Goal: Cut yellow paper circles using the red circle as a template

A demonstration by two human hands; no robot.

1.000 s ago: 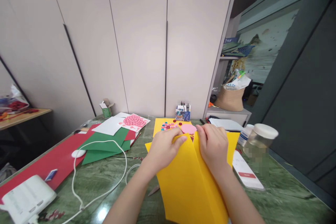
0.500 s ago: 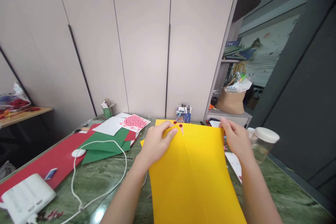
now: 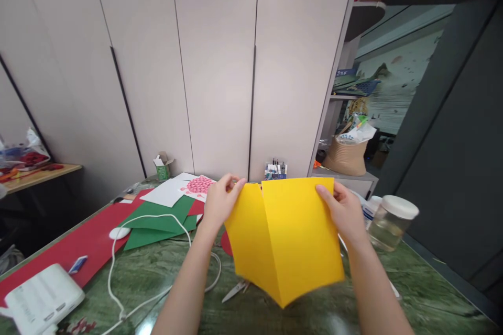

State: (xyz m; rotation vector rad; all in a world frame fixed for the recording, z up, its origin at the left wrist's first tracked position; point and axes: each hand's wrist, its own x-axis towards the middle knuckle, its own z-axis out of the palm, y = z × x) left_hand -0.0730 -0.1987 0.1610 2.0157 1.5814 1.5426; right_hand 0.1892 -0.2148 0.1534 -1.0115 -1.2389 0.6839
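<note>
A sheet of yellow paper [image 3: 304, 235] hangs upright above the table, creased lengthwise down its middle, with a small gap at the top of the crease. My left hand [image 3: 222, 201] pinches its upper left corner. At the upper right corner, my right hand [image 3: 343, 212] grips the sheet with the thumb on the near face and the fingers behind. Below the sheet on the table lie scissors [image 3: 234, 291], their handles partly hidden. A bit of red paper [image 3: 226, 243] shows past the left edge.
On the left are red paper [image 3: 74, 243], green sheets [image 3: 157, 225], white sheets [image 3: 167, 192], a white power bank [image 3: 43, 293] and a looping white cable [image 3: 112, 272]. A lidded jar [image 3: 393, 225] stands on the right. A pen holder [image 3: 275, 171] is at the back.
The yellow sheet has been raised and tilted upright, so its bottom edge now shows and the scissors appear. My left hand has shifted outward to the sheet's corner.
</note>
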